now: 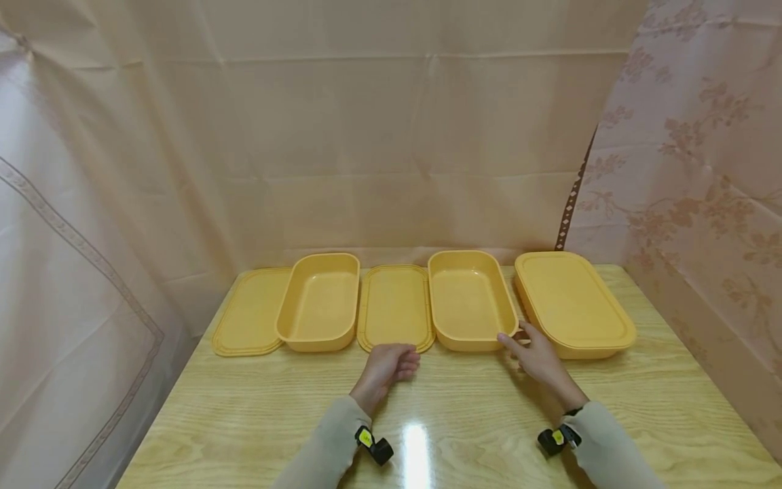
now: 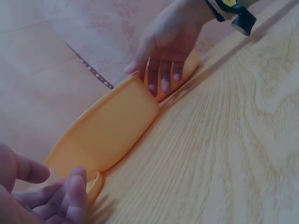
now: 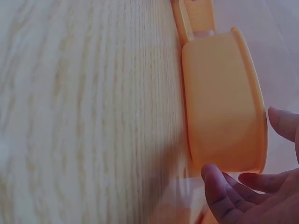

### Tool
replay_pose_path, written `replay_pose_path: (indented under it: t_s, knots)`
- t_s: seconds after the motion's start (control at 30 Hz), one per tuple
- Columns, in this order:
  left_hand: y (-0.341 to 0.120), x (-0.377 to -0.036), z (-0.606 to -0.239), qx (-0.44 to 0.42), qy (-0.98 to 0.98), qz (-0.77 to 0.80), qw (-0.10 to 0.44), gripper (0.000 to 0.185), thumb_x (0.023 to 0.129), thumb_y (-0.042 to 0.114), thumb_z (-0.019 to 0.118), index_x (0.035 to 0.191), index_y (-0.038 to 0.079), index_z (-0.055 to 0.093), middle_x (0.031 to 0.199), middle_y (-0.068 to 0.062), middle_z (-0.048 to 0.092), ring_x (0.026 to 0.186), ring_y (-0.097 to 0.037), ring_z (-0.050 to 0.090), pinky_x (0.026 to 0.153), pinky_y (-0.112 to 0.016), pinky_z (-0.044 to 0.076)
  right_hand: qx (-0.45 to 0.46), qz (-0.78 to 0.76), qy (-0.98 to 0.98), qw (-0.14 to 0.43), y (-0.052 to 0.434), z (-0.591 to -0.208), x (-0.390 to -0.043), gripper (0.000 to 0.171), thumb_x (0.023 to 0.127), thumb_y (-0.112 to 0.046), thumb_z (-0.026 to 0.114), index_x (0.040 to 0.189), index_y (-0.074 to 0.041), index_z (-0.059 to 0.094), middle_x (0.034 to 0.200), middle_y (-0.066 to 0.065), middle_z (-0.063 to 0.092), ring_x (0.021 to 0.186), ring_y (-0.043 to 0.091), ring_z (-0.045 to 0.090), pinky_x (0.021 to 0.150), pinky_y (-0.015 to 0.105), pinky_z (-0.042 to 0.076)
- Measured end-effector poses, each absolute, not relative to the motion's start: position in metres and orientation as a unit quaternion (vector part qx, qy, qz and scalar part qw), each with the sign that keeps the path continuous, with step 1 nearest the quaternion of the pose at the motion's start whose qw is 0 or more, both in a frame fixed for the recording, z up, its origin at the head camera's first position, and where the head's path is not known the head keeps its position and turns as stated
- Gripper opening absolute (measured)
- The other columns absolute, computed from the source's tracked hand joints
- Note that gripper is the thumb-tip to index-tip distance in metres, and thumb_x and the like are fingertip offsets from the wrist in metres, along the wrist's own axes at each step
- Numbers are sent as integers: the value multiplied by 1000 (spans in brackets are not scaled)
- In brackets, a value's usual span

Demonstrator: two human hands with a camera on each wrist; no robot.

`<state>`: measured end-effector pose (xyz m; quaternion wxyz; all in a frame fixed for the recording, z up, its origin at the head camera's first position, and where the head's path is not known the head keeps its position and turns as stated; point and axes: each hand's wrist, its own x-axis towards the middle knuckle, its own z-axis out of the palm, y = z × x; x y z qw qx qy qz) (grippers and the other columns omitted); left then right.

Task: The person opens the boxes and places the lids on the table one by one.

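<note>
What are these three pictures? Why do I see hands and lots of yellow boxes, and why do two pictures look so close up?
These are a person's two bare hands, filmed by three small cameras at once. The big picture comes from a camera on the person's head, looking down at a wooden table. The other two come from cameras strapped to the wrists, so they see everything from very near.

On the table lies a row of yellow things: a flat lid, an open box, a middle lid, a second open box and a closed box with its lid on.

The left hand rests by the near edge of the middle lid, fingers loosely curled, holding nothing. The right hand touches the near corner of the second open box, between it and the closed box. Neither hand has lifted anything.
</note>
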<state>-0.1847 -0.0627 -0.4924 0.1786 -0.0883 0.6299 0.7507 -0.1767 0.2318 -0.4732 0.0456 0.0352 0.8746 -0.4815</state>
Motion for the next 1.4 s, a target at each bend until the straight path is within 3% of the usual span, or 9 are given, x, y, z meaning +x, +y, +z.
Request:
replay_pose_path:
  t_s: [0.23,0.47,0.77,1.17,1.3,1.4]
  knots:
    - [-58,-186,-490,-71,639,750,154,34,95,13,58,117,-13,61,91,-13,73,70,-9,66,67,-22,57,17,-451,892,35,235,-472,-176,74,97,-44,56,146,7,32,123,27,53,98,33,65,65,30,54]
    - [-50,-189,-485,-67,670,731,111,33,96,14,57,115,-12,63,93,-13,72,72,-9,64,67,-22,54,3,-408,913,26,236,-466,-173,80,98,-44,54,147,13,26,132,33,50,110,43,58,81,44,55]
    - [-39,-191,-477,-70,657,747,77,29,97,9,55,114,-14,62,87,-7,68,72,-8,60,70,-23,53,-10,-381,925,4,233,-454,-171,73,98,-37,56,145,13,30,129,33,52,106,41,59,78,45,54]
    - [-24,-188,-467,-53,678,733,30,26,95,5,57,113,-13,63,97,-20,69,78,-11,61,82,-37,57,-44,-360,931,-46,236,-441,-164,63,98,-33,58,139,12,43,124,34,52,105,44,59,84,54,52]
    - [-19,-187,-462,-30,704,709,-4,24,93,5,60,109,-11,66,98,-24,70,78,-13,64,78,-32,57,-53,-358,930,-62,238,-437,-162,60,97,-32,59,137,12,46,122,33,53,106,46,59,86,56,52]
    - [-15,-188,-459,-15,716,698,-26,23,93,7,61,108,-9,68,98,-25,70,84,-24,67,74,-23,53,-56,-353,932,-68,240,-434,-161,59,98,-33,59,136,10,47,122,33,53,105,46,59,83,55,53]
